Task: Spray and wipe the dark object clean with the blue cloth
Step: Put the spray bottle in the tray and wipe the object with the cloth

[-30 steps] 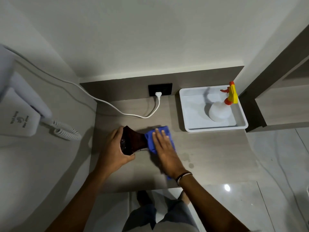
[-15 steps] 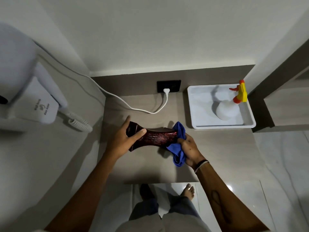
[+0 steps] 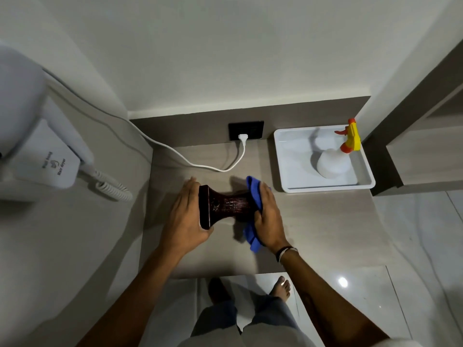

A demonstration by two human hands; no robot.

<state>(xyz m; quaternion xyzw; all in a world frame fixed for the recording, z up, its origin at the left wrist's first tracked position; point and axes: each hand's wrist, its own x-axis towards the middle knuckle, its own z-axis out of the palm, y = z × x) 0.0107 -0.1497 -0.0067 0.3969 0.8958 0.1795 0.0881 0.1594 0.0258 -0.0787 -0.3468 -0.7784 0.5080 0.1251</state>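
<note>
A dark reddish-brown object [image 3: 226, 205] with a flared flat base lies on its side above the grey counter [image 3: 313, 234]. My left hand [image 3: 186, 219] grips its flared base end. My right hand [image 3: 268, 219] presses the blue cloth [image 3: 253, 194] around the object's other end, which is hidden under the cloth. A tail of the cloth hangs below my right hand. The white spray bottle [image 3: 333, 162] with a yellow and orange trigger head stands in the white tray [image 3: 283, 161] at the back right, away from both hands.
A white cable [image 3: 190, 162] runs from a black wall socket [image 3: 246, 130] across the back of the counter. A wall-mounted white hair dryer [image 3: 50, 156] with a coiled cord is at the left. The counter's front edge is near my legs.
The object was lifted from under the cloth and turned on its side. My right hand has wrapped the cloth over its right end, and my left hand shifted onto the base.
</note>
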